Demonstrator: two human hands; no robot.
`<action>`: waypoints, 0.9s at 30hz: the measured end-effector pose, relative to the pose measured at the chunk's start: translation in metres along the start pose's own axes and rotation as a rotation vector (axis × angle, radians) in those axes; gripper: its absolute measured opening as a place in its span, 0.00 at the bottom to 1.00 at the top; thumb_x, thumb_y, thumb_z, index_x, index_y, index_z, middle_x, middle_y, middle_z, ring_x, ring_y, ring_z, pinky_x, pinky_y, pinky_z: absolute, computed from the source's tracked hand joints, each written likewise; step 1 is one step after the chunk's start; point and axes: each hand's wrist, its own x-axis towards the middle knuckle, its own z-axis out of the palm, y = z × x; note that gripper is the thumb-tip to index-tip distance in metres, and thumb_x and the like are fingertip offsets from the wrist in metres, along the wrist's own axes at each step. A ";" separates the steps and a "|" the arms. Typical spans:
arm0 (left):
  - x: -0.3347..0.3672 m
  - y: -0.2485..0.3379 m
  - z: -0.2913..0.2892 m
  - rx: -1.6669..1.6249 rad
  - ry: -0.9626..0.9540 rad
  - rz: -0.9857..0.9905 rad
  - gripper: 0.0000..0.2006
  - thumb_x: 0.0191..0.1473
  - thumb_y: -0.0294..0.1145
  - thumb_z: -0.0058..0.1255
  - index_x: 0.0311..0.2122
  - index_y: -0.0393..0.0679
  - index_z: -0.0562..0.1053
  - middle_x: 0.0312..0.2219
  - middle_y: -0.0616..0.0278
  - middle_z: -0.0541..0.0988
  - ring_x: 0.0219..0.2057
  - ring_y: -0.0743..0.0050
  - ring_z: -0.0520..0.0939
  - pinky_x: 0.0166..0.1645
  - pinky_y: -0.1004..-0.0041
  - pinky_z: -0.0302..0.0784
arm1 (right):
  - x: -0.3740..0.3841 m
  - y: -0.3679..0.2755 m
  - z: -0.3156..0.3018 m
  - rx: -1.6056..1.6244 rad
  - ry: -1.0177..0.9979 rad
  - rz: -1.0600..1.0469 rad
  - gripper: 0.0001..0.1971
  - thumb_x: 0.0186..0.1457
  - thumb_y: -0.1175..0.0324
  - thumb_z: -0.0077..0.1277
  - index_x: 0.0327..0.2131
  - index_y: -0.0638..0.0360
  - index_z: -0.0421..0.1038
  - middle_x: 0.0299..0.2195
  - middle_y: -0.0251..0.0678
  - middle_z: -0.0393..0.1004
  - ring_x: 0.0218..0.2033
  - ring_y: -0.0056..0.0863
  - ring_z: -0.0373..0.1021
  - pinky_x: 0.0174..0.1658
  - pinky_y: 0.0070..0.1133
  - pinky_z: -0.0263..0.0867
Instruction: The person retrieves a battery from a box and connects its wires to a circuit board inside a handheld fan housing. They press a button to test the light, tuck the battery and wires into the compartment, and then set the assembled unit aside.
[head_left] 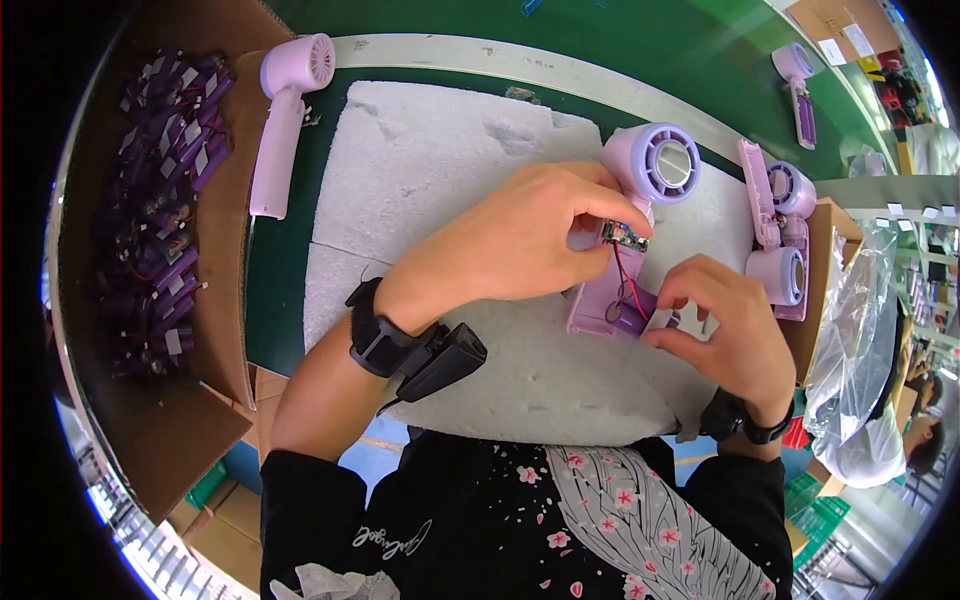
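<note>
A lilac handheld fan (662, 165) with its handle opened lies on a white foam pad (420, 150). My left hand (530, 235) reaches over the handle, thumb and fingers pinching a small green circuit board (625, 236) just below the fan head. Red and black wires (624, 275) run from the board to a purple cylindrical battery (632, 318) at the lower end of the handle shell (590, 305). My right hand (728, 325) grips that battery's right end, near a white tab, between thumb and fingers.
On the left stands a cardboard box (225, 300) full of purple batteries (165, 140). Another lilac fan (275, 150) lies beside it. More opened fans (778, 275) sit at the right, next to a carton with clear plastic (850, 330). One fan (796, 90) lies farther back on the green table.
</note>
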 end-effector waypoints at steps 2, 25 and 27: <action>0.000 0.002 -0.001 -0.042 -0.004 -0.067 0.17 0.44 0.17 0.50 0.41 0.43 0.79 0.41 0.56 0.79 0.37 0.66 0.79 0.42 0.73 0.75 | -0.006 -0.005 0.005 -0.042 0.034 -0.050 0.13 0.41 0.76 0.65 0.32 0.64 0.73 0.34 0.39 0.76 0.26 0.34 0.72 0.29 0.23 0.68; 0.000 0.004 -0.003 0.000 0.027 -0.106 0.15 0.46 0.19 0.52 0.40 0.43 0.80 0.39 0.59 0.78 0.34 0.70 0.78 0.39 0.74 0.74 | -0.022 -0.015 0.043 -0.292 0.330 -0.123 0.07 0.41 0.80 0.59 0.28 0.68 0.73 0.39 0.47 0.77 0.28 0.36 0.74 0.30 0.25 0.72; 0.000 0.003 -0.003 0.009 0.020 -0.101 0.15 0.46 0.19 0.52 0.40 0.43 0.80 0.39 0.59 0.78 0.34 0.70 0.78 0.39 0.74 0.74 | -0.023 -0.012 0.044 -0.248 0.335 -0.128 0.07 0.41 0.80 0.59 0.28 0.67 0.73 0.39 0.46 0.78 0.28 0.36 0.75 0.30 0.26 0.72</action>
